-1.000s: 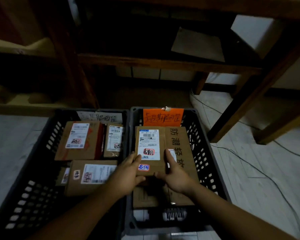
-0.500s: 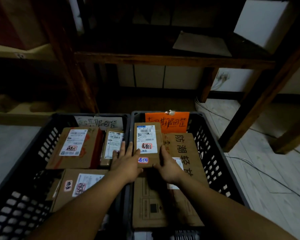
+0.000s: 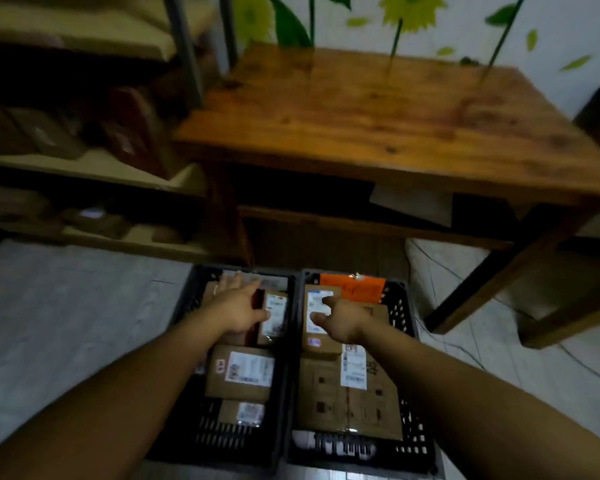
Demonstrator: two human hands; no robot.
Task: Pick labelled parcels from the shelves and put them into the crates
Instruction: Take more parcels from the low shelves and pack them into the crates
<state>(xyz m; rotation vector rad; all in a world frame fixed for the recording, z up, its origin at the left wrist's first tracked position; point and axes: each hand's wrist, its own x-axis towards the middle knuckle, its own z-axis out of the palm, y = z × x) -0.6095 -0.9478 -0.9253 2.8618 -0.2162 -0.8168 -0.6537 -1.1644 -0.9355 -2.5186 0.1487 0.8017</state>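
Standing on the pale floor [image 3: 66, 306] beside a wooden table [image 3: 378, 116], left crate [image 3: 222, 436] and right crate [image 3: 400, 313] sit edge to edge. The labelled parcel [image 3: 317, 342] lies at the right crate's far end on a larger carton [image 3: 343, 403] — stiff cardboard, likely light; grip its long edges. Left hand [image 3: 238, 306] and right hand [image 3: 343, 320] hover spread, holding nothing.

White-labelled brown parcels [image 3: 238, 372] are lying in black crates [image 3: 282, 393] by the left hand [image 3: 238, 308]; an orange tag [image 3: 352, 289] is glowing beyond the right hand [image 3: 343, 322]; green leaves [image 3: 288, 26] are patterning the white wall [image 3: 465, 26].
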